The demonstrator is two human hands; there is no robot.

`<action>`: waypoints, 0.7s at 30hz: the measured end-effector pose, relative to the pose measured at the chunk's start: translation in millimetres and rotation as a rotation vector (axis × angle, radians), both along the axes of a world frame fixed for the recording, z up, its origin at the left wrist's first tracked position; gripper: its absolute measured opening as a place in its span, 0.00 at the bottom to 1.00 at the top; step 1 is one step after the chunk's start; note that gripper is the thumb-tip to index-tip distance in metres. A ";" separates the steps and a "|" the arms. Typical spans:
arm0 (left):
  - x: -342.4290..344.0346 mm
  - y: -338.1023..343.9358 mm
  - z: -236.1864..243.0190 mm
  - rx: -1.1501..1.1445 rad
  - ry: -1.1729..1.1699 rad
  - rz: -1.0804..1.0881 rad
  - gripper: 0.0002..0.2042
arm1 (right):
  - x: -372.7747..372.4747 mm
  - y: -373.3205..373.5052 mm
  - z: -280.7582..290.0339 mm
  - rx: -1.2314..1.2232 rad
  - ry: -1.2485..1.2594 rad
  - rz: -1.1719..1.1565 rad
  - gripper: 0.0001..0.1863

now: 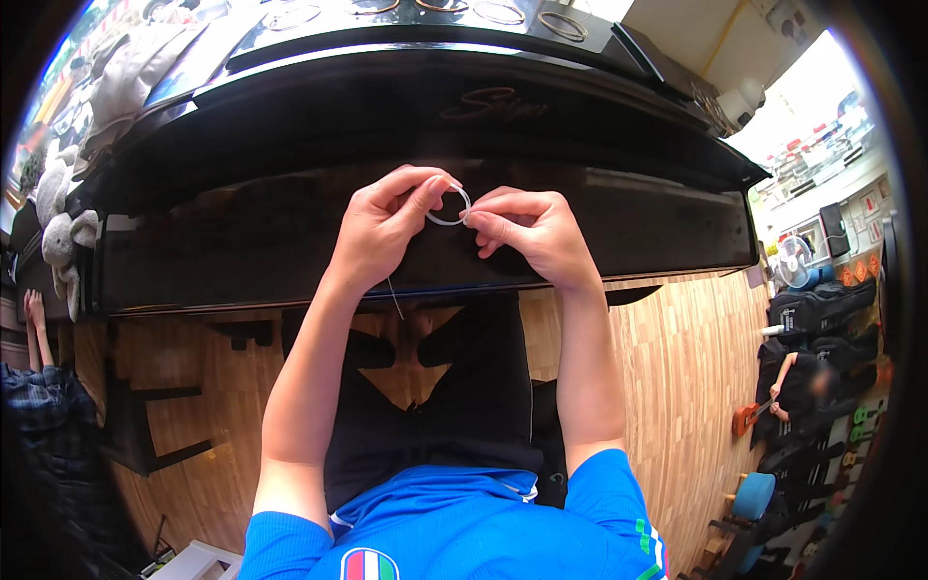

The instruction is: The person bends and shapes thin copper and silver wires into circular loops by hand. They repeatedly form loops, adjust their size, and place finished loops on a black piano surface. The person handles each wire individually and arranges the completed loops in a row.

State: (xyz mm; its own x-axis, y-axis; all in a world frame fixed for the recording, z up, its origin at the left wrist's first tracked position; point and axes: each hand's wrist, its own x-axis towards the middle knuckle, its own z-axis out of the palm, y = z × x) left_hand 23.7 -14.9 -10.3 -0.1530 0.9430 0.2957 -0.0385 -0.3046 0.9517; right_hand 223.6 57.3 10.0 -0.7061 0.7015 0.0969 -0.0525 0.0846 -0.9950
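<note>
A small ring of thin white string or cord [446, 223], perhaps a coil, is stretched between my two hands above the closed lid of a black piano [657, 227]. My left hand [382, 222] pinches its upper left part between thumb and fingers. On the other side, my right hand [541, 232] grips the ring's right edge between thumb and forefinger, with the other fingers curled. A thin loose end [395, 298] hangs below my left hand past the piano's front edge. Whether the ring is one strand or several turns I cannot tell.
Several wire-like coils [563, 26] lie on the piano top. Grey plush toys [66, 237] hang at its left end. A person in a plaid shirt [43, 396] sits at the left; another holds a small guitar-like instrument [746, 419] at the right. A blue stool [753, 495] stands nearby.
</note>
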 end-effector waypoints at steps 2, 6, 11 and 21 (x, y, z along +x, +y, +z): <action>-0.3 -0.2 0.8 0.006 -0.012 -0.015 0.10 | -2.1 0.3 -0.2 0.030 -0.002 -0.002 0.12; -1.8 2.5 -2.9 0.023 0.003 -0.003 0.10 | -5.1 -2.2 2.2 0.049 0.057 -0.006 0.12; -0.9 1.2 0.9 0.030 0.033 0.015 0.11 | -7.8 4.6 -0.6 0.011 0.028 0.023 0.12; -1.1 -5.4 12.7 -0.186 0.087 -0.068 0.12 | 1.0 11.9 -20.0 -0.340 0.541 -0.075 0.10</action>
